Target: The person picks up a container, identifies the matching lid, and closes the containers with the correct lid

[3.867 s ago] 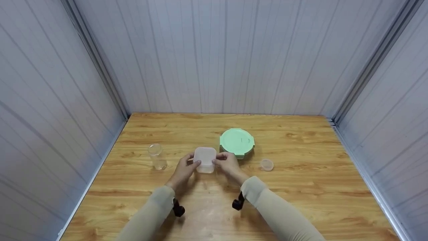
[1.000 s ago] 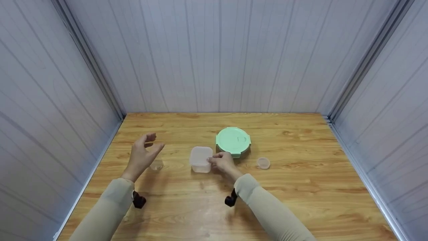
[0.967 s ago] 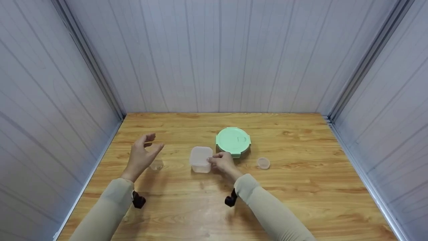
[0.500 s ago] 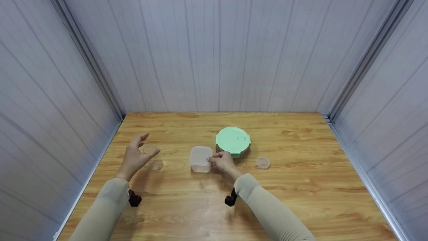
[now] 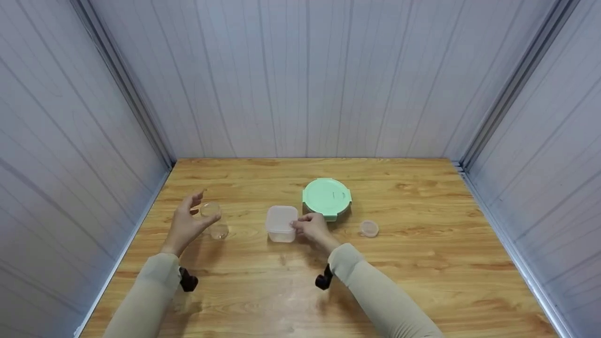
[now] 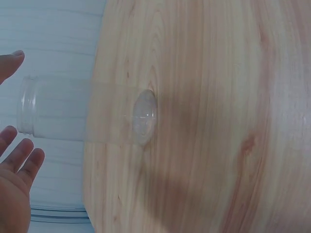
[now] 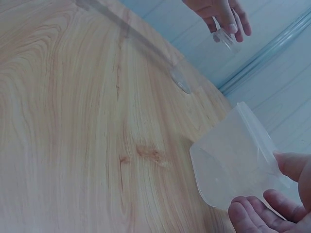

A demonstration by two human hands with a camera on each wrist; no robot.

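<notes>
A clear, lidless cylindrical jar (image 5: 219, 229) stands upright on the wooden table at the left. My left hand (image 5: 184, 226) is spread around its upper end, thumb on one side and fingers on the other. The left wrist view shows gaps between those fingers (image 6: 30, 165) and the jar's threaded neck (image 6: 28, 107). To the right of the jar is a frosted square food container (image 5: 281, 224) with its lid on. My right hand (image 5: 315, 229) pinches its right edge, thumb at the lid rim and fingers along the side in the right wrist view.
A round mint-green lunch box (image 5: 327, 197) with a clip-on lid sits just behind my right hand. Farther right lies a small translucent round lid (image 5: 369, 228). Pale panel walls (image 5: 281, 80) enclose the table (image 5: 422, 263) at the back and sides.
Both hands held the square container at first. My left hand let go and moved left to the jar, then shifted slightly down and left around its top. My right hand stayed at the container.
</notes>
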